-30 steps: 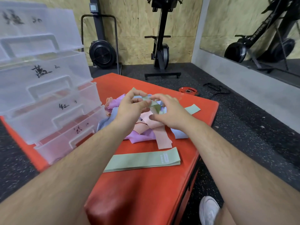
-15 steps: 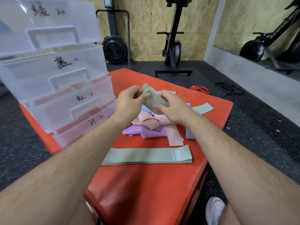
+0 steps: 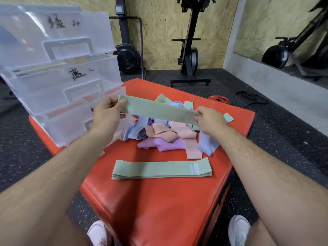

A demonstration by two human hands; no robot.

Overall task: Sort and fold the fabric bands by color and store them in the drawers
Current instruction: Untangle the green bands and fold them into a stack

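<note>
At upper left stands a stack of translucent plastic drawers [image 3: 58, 71], their contents indistinct. At centre, a pale green fabric band [image 3: 159, 110] is held stretched out, its ends pinched by the left hand [image 3: 106, 112] and the right hand [image 3: 210, 119], above a pile of mixed-colour bands [image 3: 168, 137].

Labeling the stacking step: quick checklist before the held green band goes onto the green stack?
1. Left hand pinches one end of the held green band: ok.
2. Right hand pinches the other end: ok.
3. Band straight, untwisted: ok.
4. Band free of the mixed pile: cannot tell.
5. Green stack flat on the red pad, top uncovered: ok.
6. Colours match: ok.
</note>
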